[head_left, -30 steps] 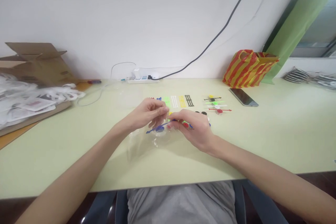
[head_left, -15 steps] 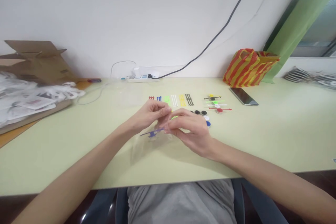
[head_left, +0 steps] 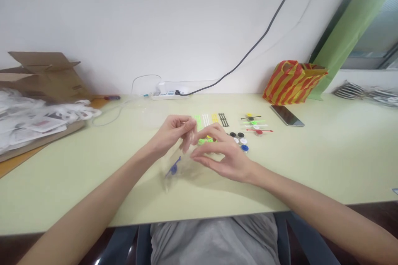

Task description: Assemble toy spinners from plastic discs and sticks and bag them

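My left hand (head_left: 174,132) is closed, its thumb and fingers pinching a clear plastic bag (head_left: 183,163) that hangs below it. Low in the bag sits a blue arrow with a round blue disc (head_left: 173,169), tilted. To the right, my right hand (head_left: 228,153) has its thumb and curved fingers apart, close to the bag's side; I see nothing between them. Behind the right fingers lie bright green pieces (head_left: 204,141), partly hidden. Black discs (head_left: 241,135), white discs and a blue disc (head_left: 245,148) lie just beyond that hand.
Green, white (head_left: 205,120), yellow and black arrow strips (head_left: 223,119) lie in a row. Assembled arrow pieces (head_left: 258,132) and a phone (head_left: 287,115) are farther right. A striped bag (head_left: 294,83), a power strip (head_left: 169,96) and a cardboard box (head_left: 46,76) stand along the wall.
My right fingers have come away from the bag and spread. My left hand has shifted slightly left, and the bag with the blue arrow has swung down into a steeper tilt.
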### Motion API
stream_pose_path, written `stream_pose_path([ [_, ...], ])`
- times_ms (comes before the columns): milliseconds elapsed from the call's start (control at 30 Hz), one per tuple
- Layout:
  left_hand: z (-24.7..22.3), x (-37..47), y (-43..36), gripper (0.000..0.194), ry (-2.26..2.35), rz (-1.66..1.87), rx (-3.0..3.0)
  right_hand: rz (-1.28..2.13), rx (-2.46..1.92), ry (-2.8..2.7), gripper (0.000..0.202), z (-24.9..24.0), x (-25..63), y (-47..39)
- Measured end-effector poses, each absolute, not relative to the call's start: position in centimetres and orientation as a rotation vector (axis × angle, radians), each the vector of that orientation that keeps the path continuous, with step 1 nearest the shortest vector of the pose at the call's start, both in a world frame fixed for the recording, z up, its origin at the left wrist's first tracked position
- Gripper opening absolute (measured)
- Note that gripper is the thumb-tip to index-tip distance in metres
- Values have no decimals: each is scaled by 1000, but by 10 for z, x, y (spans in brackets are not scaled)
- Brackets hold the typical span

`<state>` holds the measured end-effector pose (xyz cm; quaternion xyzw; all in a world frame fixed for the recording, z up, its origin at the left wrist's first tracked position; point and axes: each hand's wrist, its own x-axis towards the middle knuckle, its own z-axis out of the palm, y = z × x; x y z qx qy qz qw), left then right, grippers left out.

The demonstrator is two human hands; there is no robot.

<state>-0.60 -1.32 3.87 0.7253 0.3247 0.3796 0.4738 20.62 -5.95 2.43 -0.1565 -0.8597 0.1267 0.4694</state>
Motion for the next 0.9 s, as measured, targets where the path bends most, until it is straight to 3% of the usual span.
stream_pose_path([
  [67,38,-8,-11,43,725,885,1723,279,-450,-1940,7,23,206,-56],
  [200,32,-9,-7,69,607,831,1619,296,-551,-1646,11,28,214,-43],
  [533,23,0,-11,35,604,644,1600,655,-723,-1345,8,33,218,-29],
  [633,24,2,-12,26,599,683,1522,645,-701,-1393,20,35,224,-21],
  [733,23,1,-10,28,625,778,1440,453,-757,-1505,32,41,248,-4],
  [900,18,-4,0,51,805,960,1366,-164,-1114,-2078,25,30,334,16],
])
